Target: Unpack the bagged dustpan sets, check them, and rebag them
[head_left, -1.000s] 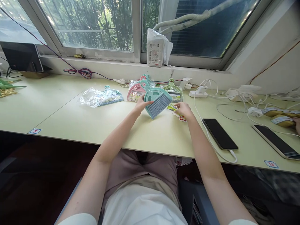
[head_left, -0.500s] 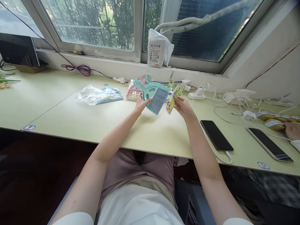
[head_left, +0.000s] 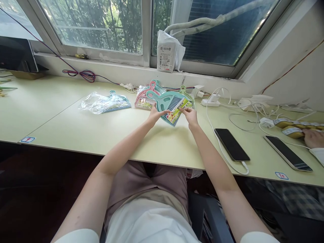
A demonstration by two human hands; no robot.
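My left hand (head_left: 155, 115) grips a teal dustpan and brush set (head_left: 162, 101) by its left edge, thumb on the front, held tilted above the table. With its fingers pinched, my right hand (head_left: 189, 115) holds a printed yellow-green card (head_left: 176, 111) flat over the brush's grey bristles. Behind the set lie a pink dustpan and brush set (head_left: 145, 97) in clear wrap and a green one (head_left: 183, 88), partly hidden. Left of my hands rests a wrapped blue set (head_left: 116, 103) in a crumpled clear bag (head_left: 93, 102).
A black phone (head_left: 232, 144) on a white cable and a second phone (head_left: 288, 153) lie to the right. White chargers (head_left: 214, 100) and cords run along the back. Another person's hand (head_left: 314, 137) touches yellow packs at far right. A white box (head_left: 166, 55) stands on the sill.
My right hand has moved left and laid the card over the brush bristles, its printed face now showing. The view has shifted slightly.
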